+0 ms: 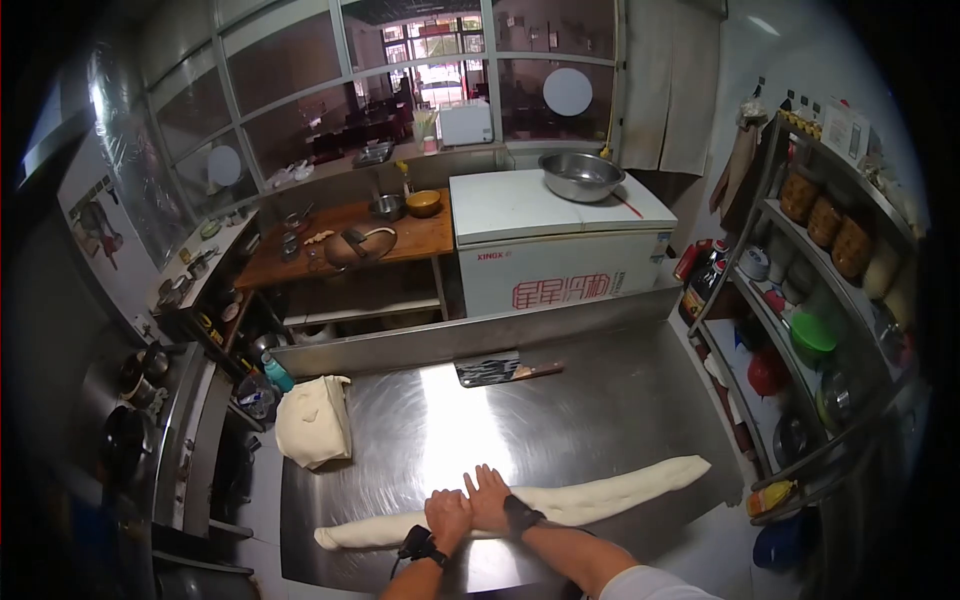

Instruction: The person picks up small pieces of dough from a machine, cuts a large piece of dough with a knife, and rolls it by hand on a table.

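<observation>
A long rope of pale dough (620, 493) lies across the steel table (400, 450). Both hands are on its middle part. My left hand (448, 512) has its fingers curled against the dough, and what is under them is hidden. Right beside it, my right hand (489, 500) rests on the dough with its fingers stretched forward. Dark bands are on both wrists. A large folded block of dough (314, 422) sits at the table's left side. Near the back edge lies a cleaver (490, 372) with a wooden handle.
Behind the table stands a white chest freezer (560, 250) with a steel bowl (581, 176) on top. A wooden counter (410, 235) holds bowls at the back left. Shelves (790, 240) with jars line the right. A teal bottle (277, 372) stands by the block of dough.
</observation>
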Available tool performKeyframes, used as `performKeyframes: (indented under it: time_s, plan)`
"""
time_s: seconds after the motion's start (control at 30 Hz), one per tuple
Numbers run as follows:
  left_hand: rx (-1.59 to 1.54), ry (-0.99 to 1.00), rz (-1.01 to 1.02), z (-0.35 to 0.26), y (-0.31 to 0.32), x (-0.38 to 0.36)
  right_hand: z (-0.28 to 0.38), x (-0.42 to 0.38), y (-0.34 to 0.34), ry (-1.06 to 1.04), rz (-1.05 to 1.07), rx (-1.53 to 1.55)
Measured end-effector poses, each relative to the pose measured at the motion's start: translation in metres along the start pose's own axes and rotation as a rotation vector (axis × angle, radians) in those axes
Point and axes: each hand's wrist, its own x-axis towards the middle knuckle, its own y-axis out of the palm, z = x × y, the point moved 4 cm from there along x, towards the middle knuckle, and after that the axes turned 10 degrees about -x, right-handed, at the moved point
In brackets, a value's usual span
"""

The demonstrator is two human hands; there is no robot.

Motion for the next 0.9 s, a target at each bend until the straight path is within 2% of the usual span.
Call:
performKeyframes:
  time_s: [0.03,0.07,0.1,0.13,0.2,0.23,0.27,0.37,0.47,0.63,0.7,0.8,0.87,0.9]
  plan:
    - [-0.038,0.021,-0.036,-0.007,-0.006,-0.010,-0.002,0.002,-0.042,-0.137,0.513,0.074]
    - [-0.076,0.044,-0.067,-0.016,-0.011,-0.022,-0.004,-0.012,-0.053,-0.233,0.616,0.210]
    - [-0.106,0.068,-0.088,-0.032,-0.017,-0.036,-0.005,-0.030,-0.061,-0.236,0.525,0.203]
    - [-0.232,0.152,-0.089,-0.028,0.005,-0.054,-0.005,-0.048,-0.069,-0.239,0.434,0.197]
    - [-0.271,0.168,-0.178,-0.059,0.025,-0.088,-0.022,-0.062,-0.144,-0.107,0.553,0.593]
    - [-0.234,0.155,-0.200,-0.075,0.023,-0.089,-0.027,-0.083,-0.132,-0.039,0.157,0.765]
    - [-0.193,0.136,-0.216,-0.087,0.022,-0.086,-0.023,-0.103,-0.116,-0.064,0.143,0.683]
    - [-0.089,0.080,-0.153,-0.083,0.021,-0.041,-0.015,-0.119,-0.071,-0.109,0.184,0.518]
    - [-0.049,0.013,-0.111,-0.074,0.027,-0.005,-0.037,-0.089,-0.038,-0.176,0.202,0.509]
    - [-0.053,-0.053,-0.116,-0.062,0.040,-0.006,-0.060,-0.020,-0.002,-0.216,0.357,0.597]
    - [-0.062,-0.092,-0.117,-0.054,0.042,0.001,-0.064,-0.006,0.004,-0.212,0.359,0.620]
    - [-0.080,-0.107,-0.127,-0.052,0.042,0.011,-0.067,-0.002,0.014,-0.173,0.409,0.484]
    - [0.041,-0.096,-0.036,-0.051,0.045,0.010,-0.070,-0.013,-0.003,0.027,-0.292,0.206]
    - [0.058,-0.061,-0.047,-0.058,0.041,0.004,-0.064,-0.021,-0.003,0.010,-0.098,0.084]
